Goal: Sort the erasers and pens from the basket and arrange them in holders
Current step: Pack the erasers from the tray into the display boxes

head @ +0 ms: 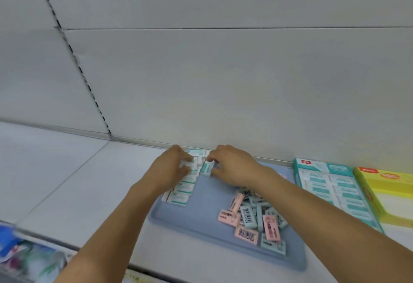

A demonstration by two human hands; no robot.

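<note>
A white-and-teal eraser [206, 167] sits at the far end of the blue tray [196, 213], pinched by the right hand [232, 166]. The left hand [172, 167] has its fingers curled on the top of the lined-up eraser row [183, 186]. A nudge could knock that row crooked. A loose eraser pile [254, 215] fills the tray's near right; the teal box [335, 189] holds packed erasers, and the yellow box [386, 193] looks empty.

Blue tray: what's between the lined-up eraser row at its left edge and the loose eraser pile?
Head view: only bare blue tray between the eraser row and the loose pile.
</note>
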